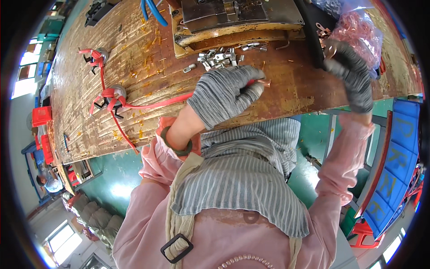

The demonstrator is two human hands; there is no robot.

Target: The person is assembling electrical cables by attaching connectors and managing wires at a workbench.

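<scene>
- Red cable [165, 102] enters the left hand [226, 94] from frame left, clamped between thumb and fingers; its copper end [266, 83] juts out rightward.
- The right hand [354, 74], upper right, is well apart, beside a plastic bag [362, 38]; blur hides its grip.
- Silver lugs [221, 57] lie just above the left hand.

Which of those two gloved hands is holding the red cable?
The left hand. The red cable shows its bare copper end beyond that grip; the right hand, beside the clear bag, shows no cable in it.
</scene>
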